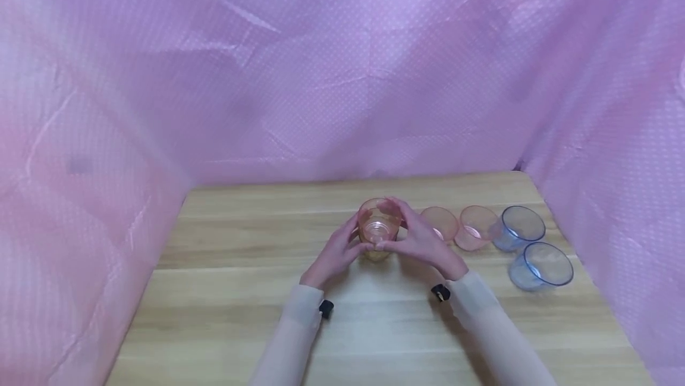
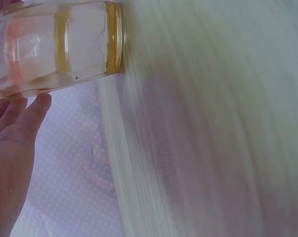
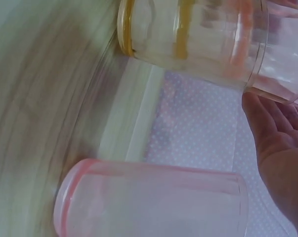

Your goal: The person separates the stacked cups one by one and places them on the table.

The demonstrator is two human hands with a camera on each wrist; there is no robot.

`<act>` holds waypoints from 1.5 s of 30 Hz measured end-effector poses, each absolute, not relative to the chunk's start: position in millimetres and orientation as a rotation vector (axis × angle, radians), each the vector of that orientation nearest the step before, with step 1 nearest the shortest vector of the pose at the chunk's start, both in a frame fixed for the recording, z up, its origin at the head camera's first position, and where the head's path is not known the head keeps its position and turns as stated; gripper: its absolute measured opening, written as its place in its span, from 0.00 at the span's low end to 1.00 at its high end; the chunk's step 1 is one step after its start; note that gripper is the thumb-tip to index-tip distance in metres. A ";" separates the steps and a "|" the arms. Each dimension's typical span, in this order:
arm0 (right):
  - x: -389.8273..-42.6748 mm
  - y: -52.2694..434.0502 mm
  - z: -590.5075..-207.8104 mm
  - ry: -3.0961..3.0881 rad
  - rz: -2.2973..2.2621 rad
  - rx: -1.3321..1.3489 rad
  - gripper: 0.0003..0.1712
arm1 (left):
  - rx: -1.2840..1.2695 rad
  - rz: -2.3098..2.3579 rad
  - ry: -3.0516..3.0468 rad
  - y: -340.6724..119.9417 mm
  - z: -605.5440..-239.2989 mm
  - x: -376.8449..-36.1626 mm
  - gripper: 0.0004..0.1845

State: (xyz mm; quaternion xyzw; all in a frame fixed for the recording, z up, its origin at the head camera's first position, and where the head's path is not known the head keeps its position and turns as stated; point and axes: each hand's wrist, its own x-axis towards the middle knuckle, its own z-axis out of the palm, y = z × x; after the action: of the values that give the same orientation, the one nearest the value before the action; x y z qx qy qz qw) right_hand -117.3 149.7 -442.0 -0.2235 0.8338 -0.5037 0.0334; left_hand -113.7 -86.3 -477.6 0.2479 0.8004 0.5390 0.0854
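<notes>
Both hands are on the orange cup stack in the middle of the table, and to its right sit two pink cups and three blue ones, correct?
Not quite: the head view shows only two blue cups, not three. The rest holds: the left hand and right hand hold the orange cup stack mid-table, with two pink cups to its right.

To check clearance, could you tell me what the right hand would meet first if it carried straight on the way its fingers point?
The orange cup: the right hand already touches it, with the left hand just beyond on its other side.
</notes>
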 end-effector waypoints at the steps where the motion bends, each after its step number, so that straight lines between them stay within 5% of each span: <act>1: -117.1 150.0 -441.8 2.578 -1.538 -0.684 0.56 | 0.738 1.601 2.386 -86.3 -476.9 -114.1 0.44; 25: -109.8 155.4 -448.3 2.578 -1.663 -0.634 0.52 | 0.736 1.574 2.360 -79.1 -479.9 -116.8 0.44; 45: -88.0 158.7 -414.9 2.590 -2.075 -0.774 0.53 | 0.690 1.613 2.392 -85.1 -475.4 -117.0 0.46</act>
State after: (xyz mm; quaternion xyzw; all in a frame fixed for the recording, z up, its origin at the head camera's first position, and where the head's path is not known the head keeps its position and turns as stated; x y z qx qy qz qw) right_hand -88.0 158.7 -414.9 -0.2252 0.7533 -0.6035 -0.1325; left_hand -117.0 -85.1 -475.4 0.2316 0.8032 0.5418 0.0876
